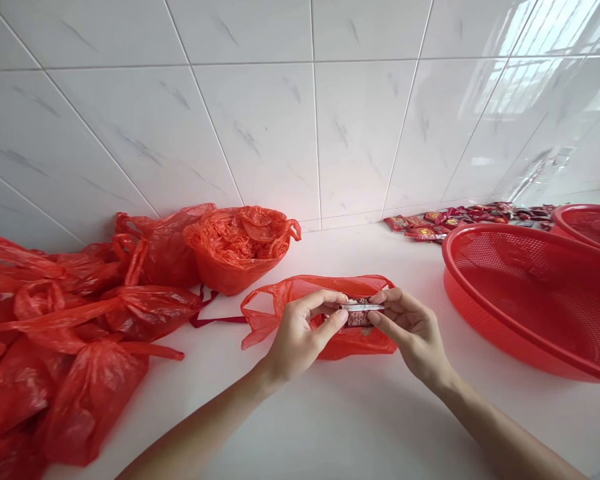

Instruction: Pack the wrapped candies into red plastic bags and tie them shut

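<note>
Between my two hands is a small dark-red wrapped packet point(359, 316) with pale print and a whitish strip along its upper part. My left hand point(305, 328) pinches its left end between thumb and fingers. At the other end, my right hand point(410, 331) grips it the same way. Right behind and below the packet lies a red plastic bag point(325, 287), its mouth spread and a handle loop out to the left. My hands hide part of the bag, and its contents cannot be made out.
Several knotted red plastic bags point(97, 393) crowd the left side. A red container point(230, 273) stuffed with red bags stands near the tiled wall. To the right sits a red mesh basket point(480, 333), with another basket point(593, 217) behind it. Small red packets point(425, 233) lie along the wall.
</note>
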